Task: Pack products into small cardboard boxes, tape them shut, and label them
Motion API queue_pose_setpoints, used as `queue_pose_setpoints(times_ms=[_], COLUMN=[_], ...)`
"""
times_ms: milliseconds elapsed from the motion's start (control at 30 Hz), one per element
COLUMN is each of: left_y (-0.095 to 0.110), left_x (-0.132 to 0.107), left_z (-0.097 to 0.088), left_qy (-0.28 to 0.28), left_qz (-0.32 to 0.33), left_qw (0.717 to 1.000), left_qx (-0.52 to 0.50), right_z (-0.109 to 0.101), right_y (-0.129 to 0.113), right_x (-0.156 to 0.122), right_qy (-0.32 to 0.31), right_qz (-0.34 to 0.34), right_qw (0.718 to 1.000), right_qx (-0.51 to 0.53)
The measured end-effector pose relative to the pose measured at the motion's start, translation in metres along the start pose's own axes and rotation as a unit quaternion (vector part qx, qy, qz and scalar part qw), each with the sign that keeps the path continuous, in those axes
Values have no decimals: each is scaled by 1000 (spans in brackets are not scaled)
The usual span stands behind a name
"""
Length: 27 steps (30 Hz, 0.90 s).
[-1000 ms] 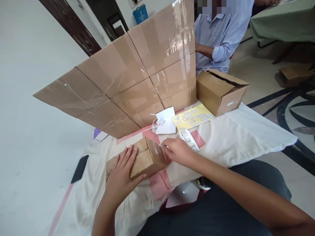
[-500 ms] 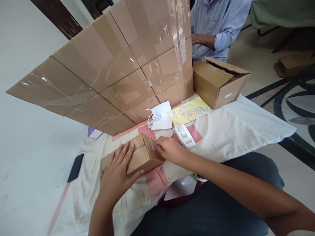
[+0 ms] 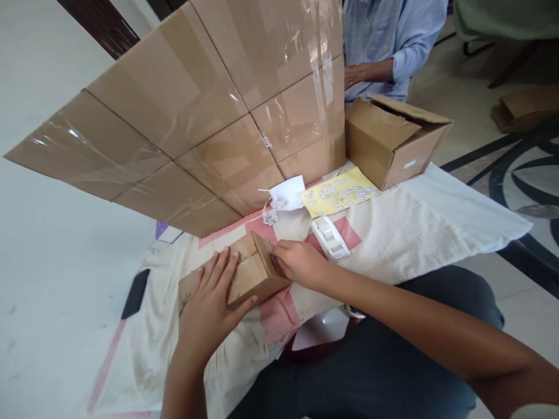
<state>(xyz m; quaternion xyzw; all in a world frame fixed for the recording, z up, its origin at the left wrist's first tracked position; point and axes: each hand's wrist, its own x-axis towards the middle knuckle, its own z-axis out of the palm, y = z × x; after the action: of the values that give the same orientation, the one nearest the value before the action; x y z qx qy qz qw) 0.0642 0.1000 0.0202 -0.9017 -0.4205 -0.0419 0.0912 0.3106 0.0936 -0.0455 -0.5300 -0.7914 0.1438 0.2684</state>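
A small cardboard box [image 3: 250, 278] with tape across its top lies on the cloth in front of me. My left hand [image 3: 207, 302] rests on its top with the fingers spread, the thumb along the near side. At the box's right end, my right hand [image 3: 301, 263] has its fingers curled together against the end face. Whatever is between those fingertips is hidden. Just beyond the right hand is a white tape dispenser [image 3: 331, 237]. Farther back lies a yellow sheet [image 3: 325, 205] scattered with small white labels, beside a white paper [image 3: 292, 191] with crumpled scraps.
A tall taped cardboard panel [image 3: 209, 134] stands behind the box. An open-flapped carton [image 3: 382, 142] sits at the back right, near a person in a blue shirt [image 3: 379, 35]. A dark flat object [image 3: 135, 294] lies by the left wall. Pink-patched cloth [image 3: 384, 233] covers the surface.
My right fingers have closed in against the box's end face, where a pale, shiny patch showed before. The left hand stays on the box. The view has shifted slightly.
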Motion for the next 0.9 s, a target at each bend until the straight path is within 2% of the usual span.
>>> queue_pose_setpoints(times_ms=[133, 233, 367, 533, 667, 900], left_y=[0, 0, 1, 1, 2, 1], left_x=[-1, -2, -3, -3, -2, -2], left_z=[0, 1, 1, 1, 0, -1], left_qy=[4, 10, 12, 16, 12, 12], left_qz=[1, 3, 0, -4, -9, -10], left_qw=[1000, 1000, 1000, 1000, 1000, 1000], left_qx=[4, 0, -6, -6, -8, -11], right_z=[-3, -3, 4, 20, 27, 34], right_y=[3, 6, 11, 12, 10, 8], right_x=[1, 3, 5, 4, 2, 2], right_qy=[33, 74, 96, 100, 125, 121], right_qz=[7, 31, 68, 121, 122, 166], right_qw=[994, 976, 956, 908, 886, 836], right_qx=[106, 202, 270, 389, 429, 509])
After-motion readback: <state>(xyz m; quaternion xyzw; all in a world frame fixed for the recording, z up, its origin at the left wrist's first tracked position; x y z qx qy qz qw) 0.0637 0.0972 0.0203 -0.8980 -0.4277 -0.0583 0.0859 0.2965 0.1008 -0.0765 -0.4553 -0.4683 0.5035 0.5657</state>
